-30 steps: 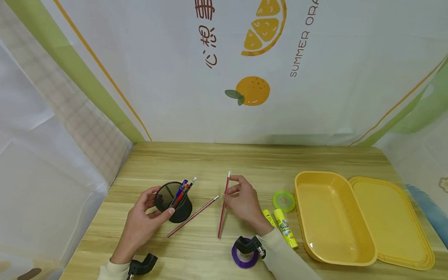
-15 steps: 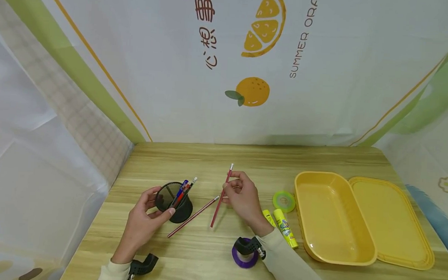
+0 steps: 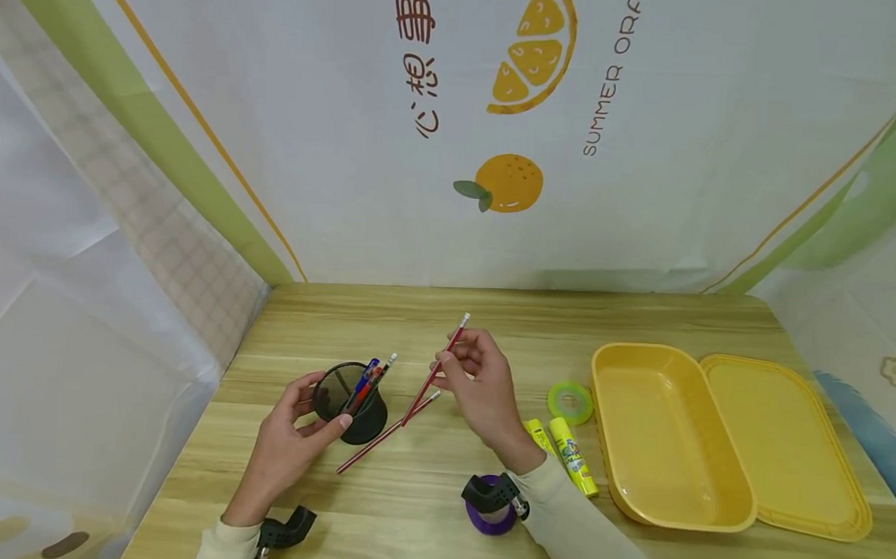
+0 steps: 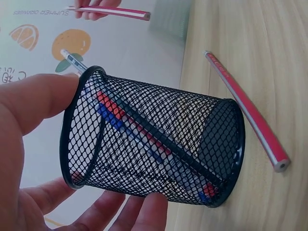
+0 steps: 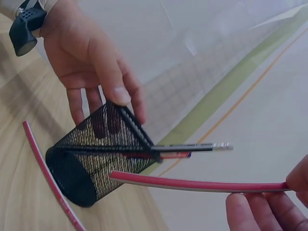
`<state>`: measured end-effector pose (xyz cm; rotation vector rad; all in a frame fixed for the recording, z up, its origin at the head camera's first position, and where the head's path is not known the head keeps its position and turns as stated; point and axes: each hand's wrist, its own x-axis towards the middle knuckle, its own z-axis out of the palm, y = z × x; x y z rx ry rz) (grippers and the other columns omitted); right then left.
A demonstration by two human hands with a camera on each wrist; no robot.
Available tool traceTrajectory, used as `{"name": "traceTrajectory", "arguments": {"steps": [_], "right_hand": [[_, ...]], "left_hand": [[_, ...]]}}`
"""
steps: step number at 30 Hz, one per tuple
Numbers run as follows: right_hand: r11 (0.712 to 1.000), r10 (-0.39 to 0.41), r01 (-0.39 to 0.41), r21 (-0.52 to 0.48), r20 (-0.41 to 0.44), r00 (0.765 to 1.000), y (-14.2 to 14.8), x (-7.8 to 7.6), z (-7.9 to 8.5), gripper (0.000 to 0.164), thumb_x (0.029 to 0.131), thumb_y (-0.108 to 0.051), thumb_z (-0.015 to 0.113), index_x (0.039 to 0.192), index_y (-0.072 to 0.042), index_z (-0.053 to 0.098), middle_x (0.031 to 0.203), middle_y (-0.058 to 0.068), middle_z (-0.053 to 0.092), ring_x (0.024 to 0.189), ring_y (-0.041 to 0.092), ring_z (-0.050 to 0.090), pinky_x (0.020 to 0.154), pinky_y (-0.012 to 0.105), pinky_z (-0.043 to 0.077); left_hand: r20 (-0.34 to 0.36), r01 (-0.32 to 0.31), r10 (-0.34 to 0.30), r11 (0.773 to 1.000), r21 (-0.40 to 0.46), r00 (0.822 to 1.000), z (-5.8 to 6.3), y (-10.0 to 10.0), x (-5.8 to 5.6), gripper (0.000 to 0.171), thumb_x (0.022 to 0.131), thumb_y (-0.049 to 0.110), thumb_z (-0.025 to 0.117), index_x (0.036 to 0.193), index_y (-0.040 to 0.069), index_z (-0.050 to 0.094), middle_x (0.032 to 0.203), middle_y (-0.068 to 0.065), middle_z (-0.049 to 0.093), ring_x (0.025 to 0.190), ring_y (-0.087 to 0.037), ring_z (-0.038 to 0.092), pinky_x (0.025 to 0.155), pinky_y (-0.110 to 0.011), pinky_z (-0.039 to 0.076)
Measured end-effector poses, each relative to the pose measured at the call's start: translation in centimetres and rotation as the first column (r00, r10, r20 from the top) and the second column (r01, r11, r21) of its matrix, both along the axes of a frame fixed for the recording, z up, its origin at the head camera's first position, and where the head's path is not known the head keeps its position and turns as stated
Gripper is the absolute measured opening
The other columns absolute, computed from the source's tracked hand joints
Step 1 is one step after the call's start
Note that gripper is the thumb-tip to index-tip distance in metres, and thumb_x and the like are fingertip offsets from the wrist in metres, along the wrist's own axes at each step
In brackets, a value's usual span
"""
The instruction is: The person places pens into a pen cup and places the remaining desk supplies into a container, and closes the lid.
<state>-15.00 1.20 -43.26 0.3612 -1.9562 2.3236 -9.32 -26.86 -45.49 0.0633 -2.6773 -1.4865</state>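
Observation:
My left hand (image 3: 291,444) grips a black mesh pen holder (image 4: 154,139) by its rim and side, tilting it. Inside lean a blue pen, a red pen (image 3: 363,390) and a black pencil (image 5: 192,147) with a white eraser end. Between thumb and fingers, my right hand (image 3: 481,385) pinches a red striped pencil (image 5: 202,184) near its eraser end, its other end slanting down toward the holder. A second red pencil (image 4: 248,108) lies on the table beside the holder's base.
Right of my right hand are a green tape roll (image 3: 570,403) and two yellow glue sticks (image 3: 574,458). A purple tape roll (image 3: 490,523) lies partly under the right wrist's camera. Farther right stand a yellow box (image 3: 670,431) and its lid (image 3: 786,444).
My right hand has lifted the red pencil from the table and moved it up and left, its lower end swinging toward the pen holder. The left hand stays nearly still.

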Motion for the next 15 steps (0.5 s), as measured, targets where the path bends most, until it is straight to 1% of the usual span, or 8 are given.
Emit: {"name": "traceTrajectory", "arguments": {"steps": [2,5,9,11,15], "right_hand": [[1.000,0.001,-0.002,-0.013,-0.018,1.000,-0.2,0.1,0.4,0.022,0.103,0.000,0.065,0.123,0.002,0.056,0.108,0.026,0.067,0.094,0.026,0.074,0.080,0.051,0.065],[1.000,0.000,-0.001,-0.023,-0.045,0.999,-0.5,0.2,0.8,0.022,0.103,0.001,0.064,0.123,0.002,0.055,0.108,0.027,0.066,0.095,0.023,0.073,0.080,0.046,0.066],[0.999,0.005,-0.009,-0.051,-0.077,0.997,-0.9,0.3,1.3,0.021,0.104,0.003,0.061,0.124,0.003,0.055,0.111,0.032,0.065,0.097,0.022,0.073,0.081,0.041,0.066],[0.998,0.005,-0.011,-0.069,-0.091,0.996,-1.1,0.4,1.5,0.020,0.104,0.005,0.060,0.123,0.003,0.055,0.111,0.033,0.065,0.097,0.020,0.073,0.082,0.042,0.066],[0.995,-0.001,-0.011,-0.099,-0.119,0.993,-1.6,0.3,1.8,0.019,0.103,0.007,0.059,0.122,0.004,0.054,0.109,0.030,0.065,0.096,0.017,0.073,0.085,0.048,0.064]], "left_hand": [[-0.007,0.005,-0.005,1.000,-0.006,1.000,0.0,0.0,0.1,0.076,0.093,0.031,0.084,0.157,0.016,0.046,0.148,-0.018,0.058,0.130,-0.037,0.061,0.095,-0.033,0.060],[-0.014,0.007,-0.008,1.000,-0.008,1.000,0.0,0.0,0.2,0.075,0.094,0.032,0.083,0.157,0.017,0.046,0.148,-0.019,0.058,0.130,-0.037,0.061,0.095,-0.035,0.060],[-0.017,0.003,-0.003,1.000,-0.012,1.000,-0.1,0.1,0.3,0.072,0.096,0.032,0.082,0.157,0.017,0.046,0.146,-0.019,0.059,0.131,-0.036,0.060,0.097,-0.038,0.061],[-0.020,0.001,-0.002,1.000,-0.013,1.000,-0.1,0.2,0.4,0.071,0.096,0.031,0.081,0.157,0.017,0.046,0.147,-0.019,0.058,0.130,-0.036,0.060,0.097,-0.041,0.061],[-0.028,-0.012,0.011,1.000,-0.016,1.000,-0.1,0.3,0.5,0.068,0.098,0.030,0.079,0.156,0.016,0.047,0.148,-0.019,0.058,0.130,-0.037,0.060,0.099,-0.051,0.060]]}}
